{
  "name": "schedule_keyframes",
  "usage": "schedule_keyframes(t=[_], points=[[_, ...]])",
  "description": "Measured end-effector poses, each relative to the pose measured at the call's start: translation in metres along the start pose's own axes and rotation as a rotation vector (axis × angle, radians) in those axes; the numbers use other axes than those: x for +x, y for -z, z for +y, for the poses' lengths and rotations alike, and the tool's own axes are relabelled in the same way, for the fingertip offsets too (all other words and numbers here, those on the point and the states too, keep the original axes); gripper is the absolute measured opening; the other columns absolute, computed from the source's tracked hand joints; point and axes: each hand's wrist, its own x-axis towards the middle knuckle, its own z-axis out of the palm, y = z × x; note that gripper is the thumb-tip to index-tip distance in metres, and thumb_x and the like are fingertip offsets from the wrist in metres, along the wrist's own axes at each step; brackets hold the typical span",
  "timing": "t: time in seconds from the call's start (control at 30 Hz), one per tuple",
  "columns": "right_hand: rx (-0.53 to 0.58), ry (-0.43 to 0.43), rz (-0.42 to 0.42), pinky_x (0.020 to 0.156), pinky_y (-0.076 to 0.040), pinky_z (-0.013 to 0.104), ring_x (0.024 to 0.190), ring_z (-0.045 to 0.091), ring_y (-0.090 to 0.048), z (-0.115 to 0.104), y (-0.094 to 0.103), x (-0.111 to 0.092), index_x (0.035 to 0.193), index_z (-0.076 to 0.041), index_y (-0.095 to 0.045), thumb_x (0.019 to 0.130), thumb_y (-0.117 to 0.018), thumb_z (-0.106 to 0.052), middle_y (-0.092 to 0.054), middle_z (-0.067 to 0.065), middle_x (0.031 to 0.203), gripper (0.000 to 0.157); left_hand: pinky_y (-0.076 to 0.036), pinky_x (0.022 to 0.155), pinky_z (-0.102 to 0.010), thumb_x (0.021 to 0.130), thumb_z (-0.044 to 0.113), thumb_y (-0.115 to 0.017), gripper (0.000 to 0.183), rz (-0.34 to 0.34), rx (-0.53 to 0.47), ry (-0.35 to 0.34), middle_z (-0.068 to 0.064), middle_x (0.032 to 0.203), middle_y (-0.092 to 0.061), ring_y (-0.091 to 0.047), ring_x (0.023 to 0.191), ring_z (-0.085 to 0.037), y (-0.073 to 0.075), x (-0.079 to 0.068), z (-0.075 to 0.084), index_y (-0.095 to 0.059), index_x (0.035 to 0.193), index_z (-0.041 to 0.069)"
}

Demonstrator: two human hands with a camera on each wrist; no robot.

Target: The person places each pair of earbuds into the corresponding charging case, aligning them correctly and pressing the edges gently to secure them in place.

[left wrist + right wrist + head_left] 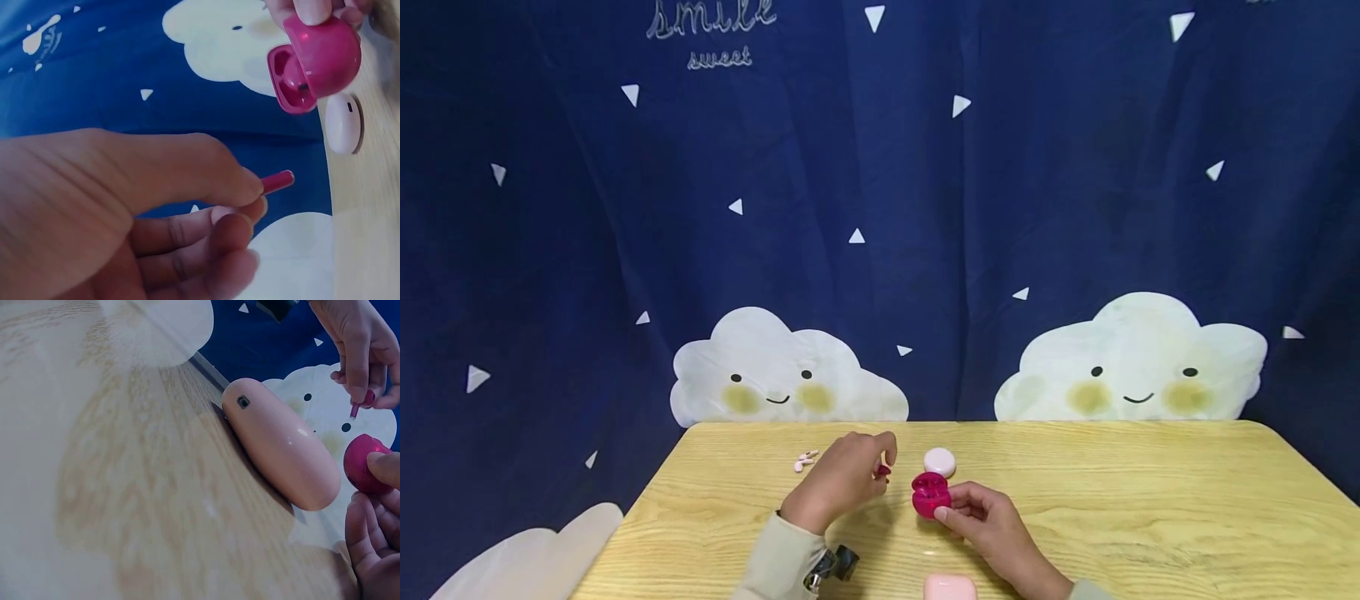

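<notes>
My left hand (842, 475) pinches a magenta earbud (279, 182) between thumb and fingertips, its stem pointing out toward the right in the left wrist view. My right hand (992, 523) holds a magenta earbud case (931, 505) by its side, above the table. The case's lid is up, and part of its hollow (290, 78) shows in the left wrist view; whether an earbud sits inside I cannot tell. A short gap separates the earbud from the case.
Behind the magenta case a round white case (939, 461) lies on the wooden table (1150, 500). White earbuds (805, 461) lie left of my left hand. A pale pink case (281, 447) rests near the front edge. A dark blue curtain (925, 167) hangs behind the table.
</notes>
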Motion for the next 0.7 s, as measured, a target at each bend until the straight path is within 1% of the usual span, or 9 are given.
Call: schedule_keyframes(t=[0.1, 0.23, 0.37, 0.53, 0.7], points=[[0.008, 0.003, -0.009, 0.06, -0.052, 0.033, 0.068, 0.014, -0.058, -0.01, -0.003, -0.003, 0.096, 0.004, -0.061, 0.078, -0.069, -0.012, -0.061, 0.021, 0.087, 0.025, -0.039, 0.055, -0.02, 0.069, 0.006, -0.069, 0.02, 0.02, -0.008, -0.009, 0.011, 0.064, -0.054, -0.047, 0.059, -0.004, 0.002, -0.003, 0.002, -0.055, 0.078, 0.018], [-0.006, 0.022, -0.004, 0.06, -0.052, 0.033, 0.067, 0.014, -0.058, -0.024, -0.006, -0.008, 0.095, 0.005, -0.061, 0.078, -0.068, -0.01, -0.06, 0.022, 0.085, 0.023, -0.039, 0.056, -0.017, 0.071, 0.007, -0.07, 0.018, 0.048, -0.031, -0.041, 0.01, 0.064, -0.055, -0.047, 0.059, -0.003, 0.004, -0.003, 0.006, -0.056, 0.075, 0.018], [-0.019, 0.027, -0.003, 0.06, -0.052, 0.034, 0.068, 0.016, -0.058, -0.031, -0.006, -0.011, 0.095, 0.005, -0.061, 0.079, -0.067, -0.01, -0.061, 0.022, 0.085, 0.023, -0.038, 0.055, -0.015, 0.071, 0.009, -0.072, 0.016, 0.057, -0.063, -0.054, 0.011, 0.062, -0.054, -0.046, 0.058, -0.002, 0.004, -0.001, 0.01, -0.058, 0.075, 0.017], [-0.021, 0.036, -0.011, 0.059, -0.052, 0.034, 0.067, 0.017, -0.058, -0.025, -0.005, -0.008, 0.096, 0.005, -0.061, 0.079, -0.067, -0.01, -0.061, 0.022, 0.085, 0.024, -0.038, 0.053, -0.014, 0.073, 0.011, -0.073, 0.013, 0.044, -0.105, -0.045, 0.013, 0.062, -0.052, -0.046, 0.057, 0.0, 0.002, 0.001, 0.013, -0.062, 0.075, 0.016], [-0.023, 0.062, -0.007, 0.058, -0.052, 0.034, 0.066, 0.015, -0.058, -0.009, -0.001, -0.003, 0.097, 0.002, -0.062, 0.079, -0.068, -0.013, -0.062, 0.019, 0.085, 0.024, -0.038, 0.053, -0.013, 0.074, 0.012, -0.073, 0.012, 0.047, -0.111, -0.046, 0.013, 0.063, -0.053, -0.049, 0.058, -0.001, 0.001, 0.002, 0.016, -0.062, 0.075, 0.017]])
